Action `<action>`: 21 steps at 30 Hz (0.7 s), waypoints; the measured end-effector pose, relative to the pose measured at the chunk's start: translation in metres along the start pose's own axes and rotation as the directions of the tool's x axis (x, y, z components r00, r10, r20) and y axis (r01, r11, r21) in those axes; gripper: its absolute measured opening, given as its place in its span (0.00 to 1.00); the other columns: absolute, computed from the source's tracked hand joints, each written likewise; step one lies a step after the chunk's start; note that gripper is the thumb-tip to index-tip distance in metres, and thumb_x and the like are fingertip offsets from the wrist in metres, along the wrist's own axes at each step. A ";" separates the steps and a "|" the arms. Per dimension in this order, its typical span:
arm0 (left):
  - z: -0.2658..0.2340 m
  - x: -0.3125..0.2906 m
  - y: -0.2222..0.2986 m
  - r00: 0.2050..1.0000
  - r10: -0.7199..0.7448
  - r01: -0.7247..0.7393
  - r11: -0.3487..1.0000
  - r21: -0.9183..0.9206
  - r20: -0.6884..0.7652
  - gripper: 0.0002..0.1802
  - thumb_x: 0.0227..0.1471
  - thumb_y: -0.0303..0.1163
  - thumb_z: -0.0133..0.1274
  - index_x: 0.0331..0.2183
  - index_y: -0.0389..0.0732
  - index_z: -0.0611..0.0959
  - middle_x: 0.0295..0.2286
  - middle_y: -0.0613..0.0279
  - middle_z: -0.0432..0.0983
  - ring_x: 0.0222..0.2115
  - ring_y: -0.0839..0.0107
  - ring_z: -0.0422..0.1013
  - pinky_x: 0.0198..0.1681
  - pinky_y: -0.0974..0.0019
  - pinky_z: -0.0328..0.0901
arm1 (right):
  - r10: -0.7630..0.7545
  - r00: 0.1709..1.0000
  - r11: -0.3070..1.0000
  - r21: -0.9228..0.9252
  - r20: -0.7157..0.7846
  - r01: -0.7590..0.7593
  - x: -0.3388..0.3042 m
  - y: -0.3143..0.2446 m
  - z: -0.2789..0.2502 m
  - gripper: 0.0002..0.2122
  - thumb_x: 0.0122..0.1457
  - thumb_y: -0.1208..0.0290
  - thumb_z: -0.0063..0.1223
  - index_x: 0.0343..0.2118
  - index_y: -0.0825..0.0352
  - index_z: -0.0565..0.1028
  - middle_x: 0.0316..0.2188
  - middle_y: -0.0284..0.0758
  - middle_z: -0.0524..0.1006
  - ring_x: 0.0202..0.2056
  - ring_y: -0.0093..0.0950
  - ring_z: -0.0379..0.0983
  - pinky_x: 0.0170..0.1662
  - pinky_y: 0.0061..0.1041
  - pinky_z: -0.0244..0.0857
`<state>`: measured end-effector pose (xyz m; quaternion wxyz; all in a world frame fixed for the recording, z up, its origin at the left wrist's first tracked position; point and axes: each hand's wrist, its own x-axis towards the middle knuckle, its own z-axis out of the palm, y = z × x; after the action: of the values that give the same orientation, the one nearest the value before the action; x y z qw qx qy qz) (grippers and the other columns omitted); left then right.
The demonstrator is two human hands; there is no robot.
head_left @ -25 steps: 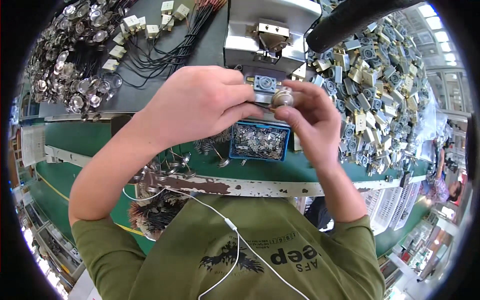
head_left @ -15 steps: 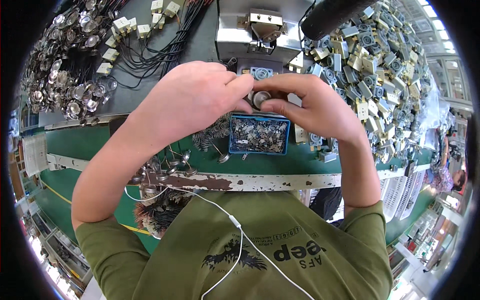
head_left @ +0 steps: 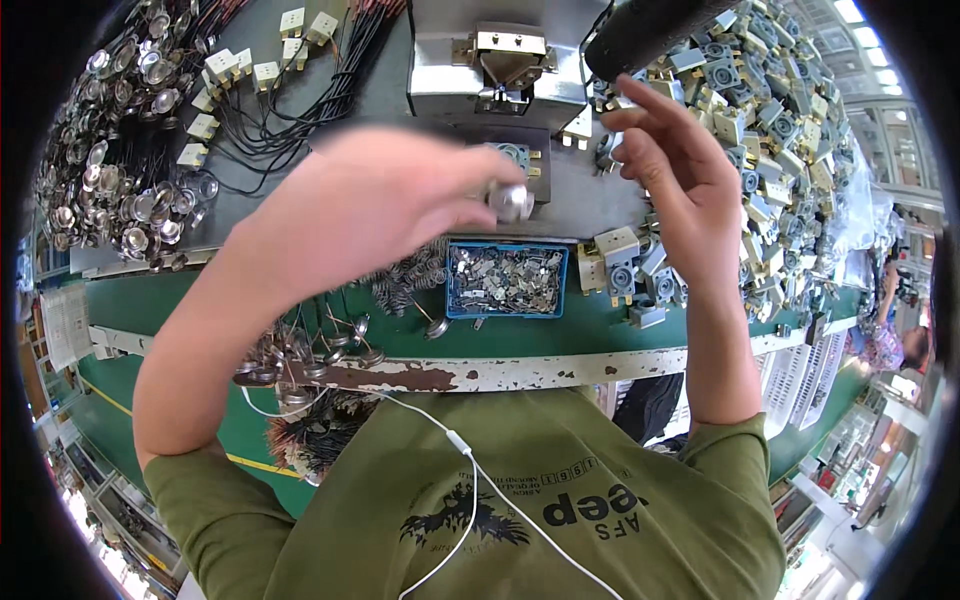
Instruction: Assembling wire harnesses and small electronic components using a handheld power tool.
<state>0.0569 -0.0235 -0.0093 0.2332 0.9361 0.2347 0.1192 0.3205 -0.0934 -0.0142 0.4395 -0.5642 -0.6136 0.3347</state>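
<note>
Between the thumb and forefinger of my left hand point(head_left: 390, 200) is a round silver metal cap point(head_left: 512, 203), pinched at its edge; hand and cap are smeared by motion. Just behind it, a grey square switch housing point(head_left: 515, 155) with brass terminals sits on the dark block in front of the press point(head_left: 500, 65), partly hidden by my fingers. My right hand point(head_left: 695, 185) is raised to the right, its fingers apart and bent with nothing visible in them. It is beside the heap of grey and cream housings point(head_left: 775, 130) and below the black tube's end.
A blue tray point(head_left: 505, 317) of small metal pieces stands at the bench's front, with coil springs point(head_left: 405, 285) left of it. Wired metal caps point(head_left: 150, 200) pile up at left, near cream connectors on black wires point(head_left: 345, 95). A thick black tube point(head_left: 650, 35) slants in at upper right.
My right hand has let go of the round cap and moved right and upward, its fingers spreading. My left hand still holds the cap. The view has shifted slightly.
</note>
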 end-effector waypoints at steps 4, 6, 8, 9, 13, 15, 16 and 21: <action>-0.006 0.028 -0.004 0.970 -0.231 0.242 0.952 -0.185 0.081 0.16 0.58 0.37 0.58 0.47 0.44 0.81 0.31 0.57 0.84 0.34 0.54 0.80 0.37 0.55 0.72 | -0.221 0.970 0.972 0.055 -0.101 0.227 0.005 -0.005 -0.001 0.18 0.70 0.77 0.47 0.62 0.72 0.70 0.46 0.42 0.81 0.39 0.21 0.77 0.42 0.21 0.72; 0.013 0.026 -0.017 0.967 -0.235 0.247 0.959 -0.139 0.097 0.16 0.58 0.38 0.58 0.47 0.44 0.81 0.30 0.58 0.84 0.33 0.54 0.80 0.37 0.55 0.72 | -0.435 0.881 0.883 0.106 -0.187 0.458 0.016 -0.010 -0.009 0.19 0.70 0.78 0.45 0.63 0.74 0.68 0.47 0.49 0.80 0.41 0.27 0.79 0.43 0.25 0.74; 0.024 0.024 -0.025 0.967 -0.231 0.243 0.964 -0.112 0.111 0.17 0.58 0.40 0.58 0.47 0.45 0.81 0.30 0.58 0.84 0.33 0.54 0.80 0.37 0.55 0.72 | -0.596 0.729 0.743 0.112 -0.338 0.660 0.029 -0.023 -0.018 0.19 0.70 0.79 0.44 0.62 0.76 0.66 0.47 0.54 0.79 0.45 0.33 0.80 0.45 0.28 0.75; 0.025 0.024 -0.025 0.967 -0.229 0.242 0.964 -0.111 0.112 0.17 0.58 0.40 0.58 0.47 0.45 0.81 0.30 0.58 0.84 0.33 0.54 0.80 0.37 0.55 0.72 | -0.638 0.638 0.669 0.099 -0.433 0.736 0.037 -0.034 -0.015 0.18 0.70 0.79 0.44 0.61 0.77 0.66 0.47 0.56 0.79 0.47 0.36 0.80 0.46 0.30 0.75; 0.028 0.024 -0.030 0.968 -0.226 0.240 0.962 -0.134 0.112 0.17 0.59 0.41 0.58 0.47 0.46 0.80 0.30 0.57 0.84 0.33 0.53 0.80 0.36 0.53 0.72 | -0.609 0.557 0.708 -0.070 -0.565 0.703 0.082 -0.036 -0.002 0.45 0.56 0.53 0.70 0.71 0.59 0.54 0.46 0.53 0.78 0.45 0.41 0.81 0.55 0.25 0.72; 0.029 0.024 -0.030 0.982 -0.169 0.178 0.976 -0.129 0.079 0.17 0.59 0.41 0.58 0.48 0.47 0.80 0.29 0.56 0.83 0.33 0.53 0.80 0.36 0.52 0.72 | -0.444 0.793 0.884 -0.059 -0.417 0.464 0.083 -0.065 0.009 0.30 0.62 0.59 0.64 0.60 0.70 0.64 0.28 0.39 0.80 0.26 0.28 0.79 0.30 0.22 0.73; 0.030 0.023 -0.026 0.977 -0.202 0.204 0.979 -0.017 0.073 0.18 0.59 0.42 0.57 0.49 0.47 0.79 0.29 0.55 0.83 0.32 0.53 0.79 0.35 0.52 0.72 | -0.444 0.792 0.883 -0.057 -0.419 0.465 0.081 -0.067 0.011 0.30 0.62 0.59 0.64 0.60 0.70 0.64 0.28 0.39 0.80 0.26 0.28 0.79 0.30 0.22 0.73; 0.034 0.021 -0.013 0.977 -0.213 0.209 0.964 0.163 0.009 0.17 0.61 0.42 0.56 0.47 0.46 0.77 0.27 0.54 0.81 0.32 0.53 0.79 0.34 0.51 0.72 | -0.431 0.774 0.879 -0.024 -0.463 0.476 0.075 -0.073 0.021 0.27 0.62 0.60 0.64 0.56 0.71 0.66 0.25 0.37 0.79 0.24 0.27 0.77 0.28 0.22 0.71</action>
<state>0.0819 -0.0160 -0.0428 0.1713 0.9231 0.3388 0.0617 0.2738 -0.0274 0.0558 0.6644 -0.4405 -0.5945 0.1056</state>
